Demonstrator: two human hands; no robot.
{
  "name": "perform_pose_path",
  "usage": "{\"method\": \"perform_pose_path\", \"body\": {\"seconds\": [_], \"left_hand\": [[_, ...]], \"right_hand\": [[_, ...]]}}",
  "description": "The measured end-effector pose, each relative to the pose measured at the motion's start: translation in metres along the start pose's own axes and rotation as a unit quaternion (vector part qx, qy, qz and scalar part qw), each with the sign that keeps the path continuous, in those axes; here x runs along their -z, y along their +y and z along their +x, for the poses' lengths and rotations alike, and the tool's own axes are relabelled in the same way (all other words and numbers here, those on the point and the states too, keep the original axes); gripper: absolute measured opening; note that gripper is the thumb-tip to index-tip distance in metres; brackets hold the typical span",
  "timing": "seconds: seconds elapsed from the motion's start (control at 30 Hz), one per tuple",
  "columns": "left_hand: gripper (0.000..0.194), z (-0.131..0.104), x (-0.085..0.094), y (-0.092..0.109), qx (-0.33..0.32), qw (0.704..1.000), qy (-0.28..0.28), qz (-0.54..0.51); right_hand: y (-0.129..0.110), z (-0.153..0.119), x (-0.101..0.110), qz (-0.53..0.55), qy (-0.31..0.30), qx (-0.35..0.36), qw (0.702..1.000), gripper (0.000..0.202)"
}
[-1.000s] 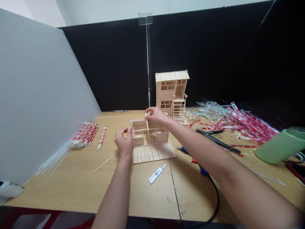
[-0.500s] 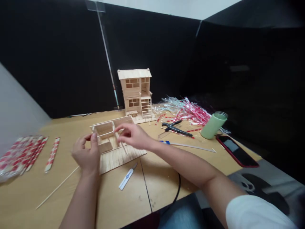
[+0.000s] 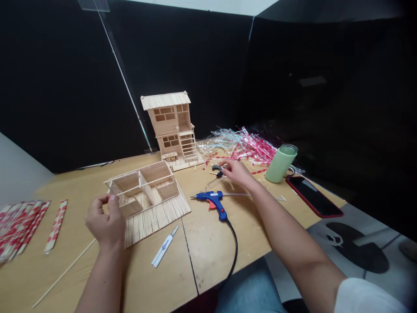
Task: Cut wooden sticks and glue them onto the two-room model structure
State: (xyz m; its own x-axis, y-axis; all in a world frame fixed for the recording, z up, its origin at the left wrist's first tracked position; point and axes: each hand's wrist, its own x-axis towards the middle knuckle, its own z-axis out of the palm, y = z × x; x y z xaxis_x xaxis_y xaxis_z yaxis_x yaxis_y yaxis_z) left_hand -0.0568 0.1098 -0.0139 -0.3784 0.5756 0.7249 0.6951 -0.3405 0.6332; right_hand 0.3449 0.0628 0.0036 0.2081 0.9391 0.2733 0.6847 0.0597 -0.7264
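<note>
My left hand (image 3: 107, 221) is at the left corner of a roofless model house (image 3: 153, 224) built from thin wooden sticks. Its thumb and index finger are pinched together; what lies between them is too small to make out. My right hand (image 3: 239, 174) reaches across the table, its fingers curled around a black scissors-like tool (image 3: 217, 168), mostly covered by the hand. A blue glue gun (image 3: 211, 200) with an orange trigger lies between the hands, a clear glue stick trailing from its back. In front of the model lies a white craft knife (image 3: 162, 251).
A finished two-storey stick house (image 3: 169, 130) stands behind. Shiny red and clear wrapper strips (image 3: 247, 145) heap beside it. At right are a green bottle (image 3: 282, 163) and a phone (image 3: 314, 195). Wrapped stick packs (image 3: 22, 228) and a loose stick (image 3: 63, 274) lie left.
My right hand has moved from inside the model rightward to the black tool, uncovering the glue gun. My left hand stays by the model's corner. The view has shifted to the right.
</note>
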Motion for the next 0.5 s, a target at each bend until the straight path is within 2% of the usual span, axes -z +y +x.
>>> {"method": "perform_pose_path", "body": {"seconds": [0.13, 0.2, 0.27, 0.33, 0.4, 0.43, 0.5], "left_hand": [[0.014, 0.006, 0.005, 0.001, 0.021, 1.000, 0.009, -0.006], [0.017, 0.009, 0.009, 0.005, 0.035, 0.999, 0.014, -0.018], [0.020, 0.011, 0.013, 0.009, 0.046, 0.998, 0.011, -0.034], [0.020, 0.011, 0.015, 0.011, 0.053, 0.998, 0.005, -0.043], [0.020, 0.010, 0.015, 0.010, 0.055, 0.997, 0.004, -0.047], [0.020, 0.009, 0.014, 0.009, 0.056, 0.997, 0.005, -0.049], [0.021, 0.008, 0.013, 0.005, 0.056, 0.997, 0.006, -0.051]], "right_hand": [[0.034, -0.002, 0.009, -0.066, 0.019, -0.017, 0.997, 0.021], [0.037, -0.004, 0.008, -0.079, 0.021, -0.012, 0.997, 0.019], [0.026, -0.007, 0.009, -0.083, 0.033, 0.001, 0.996, 0.015], [-0.003, -0.017, 0.013, -0.074, 0.052, 0.029, 0.995, 0.014], [-0.048, -0.039, 0.020, -0.045, 0.064, 0.085, 0.993, 0.016], [-0.074, -0.055, 0.024, -0.005, 0.063, 0.158, 0.985, 0.014], [-0.122, -0.096, 0.033, 0.050, 0.011, 0.273, 0.961, 0.010]]}}
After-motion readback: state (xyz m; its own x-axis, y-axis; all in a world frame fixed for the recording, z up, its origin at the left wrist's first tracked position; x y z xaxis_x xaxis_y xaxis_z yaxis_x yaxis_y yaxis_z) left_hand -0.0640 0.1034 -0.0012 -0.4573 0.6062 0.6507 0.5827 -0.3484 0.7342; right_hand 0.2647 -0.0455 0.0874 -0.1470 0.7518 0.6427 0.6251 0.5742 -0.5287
